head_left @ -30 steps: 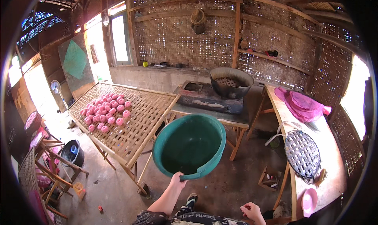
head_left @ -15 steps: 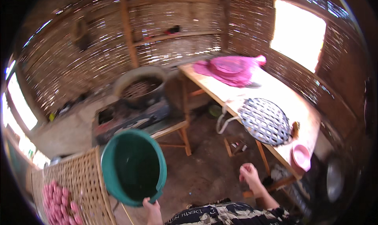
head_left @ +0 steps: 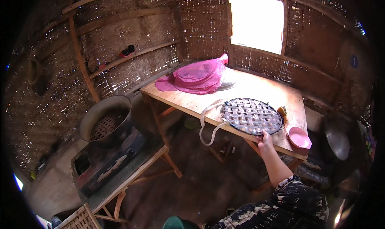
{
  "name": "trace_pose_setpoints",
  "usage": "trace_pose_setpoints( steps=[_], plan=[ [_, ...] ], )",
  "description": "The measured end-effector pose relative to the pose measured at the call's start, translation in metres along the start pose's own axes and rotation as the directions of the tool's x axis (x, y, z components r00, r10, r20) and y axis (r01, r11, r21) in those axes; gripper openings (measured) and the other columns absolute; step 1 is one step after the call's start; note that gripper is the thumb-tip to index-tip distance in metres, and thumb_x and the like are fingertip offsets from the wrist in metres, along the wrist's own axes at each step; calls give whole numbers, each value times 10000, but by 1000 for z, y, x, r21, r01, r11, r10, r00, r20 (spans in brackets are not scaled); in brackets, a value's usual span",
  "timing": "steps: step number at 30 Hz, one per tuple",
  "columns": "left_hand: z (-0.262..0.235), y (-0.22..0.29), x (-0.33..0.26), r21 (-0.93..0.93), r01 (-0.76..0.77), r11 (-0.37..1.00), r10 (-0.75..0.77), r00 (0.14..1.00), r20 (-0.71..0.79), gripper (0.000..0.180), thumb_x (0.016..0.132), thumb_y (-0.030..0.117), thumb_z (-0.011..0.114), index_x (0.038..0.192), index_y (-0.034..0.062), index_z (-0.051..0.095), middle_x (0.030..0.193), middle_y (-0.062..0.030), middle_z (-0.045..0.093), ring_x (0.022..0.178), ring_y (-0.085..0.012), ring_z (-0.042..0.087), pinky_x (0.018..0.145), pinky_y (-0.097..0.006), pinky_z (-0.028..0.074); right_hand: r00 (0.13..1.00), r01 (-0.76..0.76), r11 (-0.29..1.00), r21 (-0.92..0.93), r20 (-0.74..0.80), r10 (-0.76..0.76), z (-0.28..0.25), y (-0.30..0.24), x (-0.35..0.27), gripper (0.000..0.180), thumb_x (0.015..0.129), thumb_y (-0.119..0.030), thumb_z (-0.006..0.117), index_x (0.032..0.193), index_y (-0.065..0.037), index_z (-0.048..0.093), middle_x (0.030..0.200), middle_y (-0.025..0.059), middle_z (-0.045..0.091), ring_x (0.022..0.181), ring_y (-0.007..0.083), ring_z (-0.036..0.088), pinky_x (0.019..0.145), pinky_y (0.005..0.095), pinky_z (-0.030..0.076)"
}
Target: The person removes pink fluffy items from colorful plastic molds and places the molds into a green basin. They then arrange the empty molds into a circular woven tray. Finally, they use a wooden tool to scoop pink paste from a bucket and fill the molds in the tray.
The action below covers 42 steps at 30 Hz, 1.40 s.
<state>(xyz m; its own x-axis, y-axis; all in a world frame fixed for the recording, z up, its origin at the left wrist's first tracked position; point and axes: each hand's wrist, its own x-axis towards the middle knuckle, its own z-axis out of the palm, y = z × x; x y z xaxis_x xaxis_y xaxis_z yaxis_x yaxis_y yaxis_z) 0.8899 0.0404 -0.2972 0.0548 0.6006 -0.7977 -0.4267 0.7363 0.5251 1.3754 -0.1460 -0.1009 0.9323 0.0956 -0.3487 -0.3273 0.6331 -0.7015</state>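
Woven-walled hut, wooden table (head_left: 256,88) ahead: my right hand (head_left: 265,139) pinches the near rim of the round woven tray (head_left: 252,116), which lies just beyond it.

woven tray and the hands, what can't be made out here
Head view:
- Right hand: at the near rim of the woven tray; its fingers are hidden by the rim, so the grip is unclear.
- Left hand: out of frame.
- Green basin: cut off by the bottom edge.

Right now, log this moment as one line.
right hand: grips woven tray rim | tray: on wooden table | left hand: unseen | pink bowl: beside tray
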Motion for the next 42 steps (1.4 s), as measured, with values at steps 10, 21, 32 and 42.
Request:
trace_pose_setpoints(
  steps=[10,21,32,42],
  plan=[
    [44,-30,33,105,89,990,-104,984,143,219,705,155,529,883,57,449,958,-96,527,895,-226,556,801,-340,485,886,236,941,243,343,-311,75,-128,-66,99,877,-45,497,940,11,549,875,131,646,803,230,658,731,354,589],
    [120,-79,-8,460,-17,888,-154,931,331,299,734,196,545,976,61,433,1030,-95,512,936,-215,544,824,-335,469,675,521,797,307,424,-604,-44,-299,-268,315,878,-49,506,1161,87,480,1161,238,557,1039,256,589,812,303,540],
    [170,-241,-140,835,-372,405,-406,746,529,380,762,236,561,1069,65,417,1103,-94,498,976,-204,533,847,-329,453,168,957,164,241,6,-986,-295,-434,-420,376,919,-86,470,1255,70,409,1280,241,463,1150,306,504,957,413,435],
    [161,-456,-258,774,-632,-38,-666,593,452,453,788,273,575,1154,69,403,1169,-93,484,1013,-194,522,868,-324,438,-12,999,-3,-32,-292,-956,-552,-496,-540,176,904,-76,518,1056,8,552,1260,206,492,1164,277,489,1013,383,381]
  ],
)
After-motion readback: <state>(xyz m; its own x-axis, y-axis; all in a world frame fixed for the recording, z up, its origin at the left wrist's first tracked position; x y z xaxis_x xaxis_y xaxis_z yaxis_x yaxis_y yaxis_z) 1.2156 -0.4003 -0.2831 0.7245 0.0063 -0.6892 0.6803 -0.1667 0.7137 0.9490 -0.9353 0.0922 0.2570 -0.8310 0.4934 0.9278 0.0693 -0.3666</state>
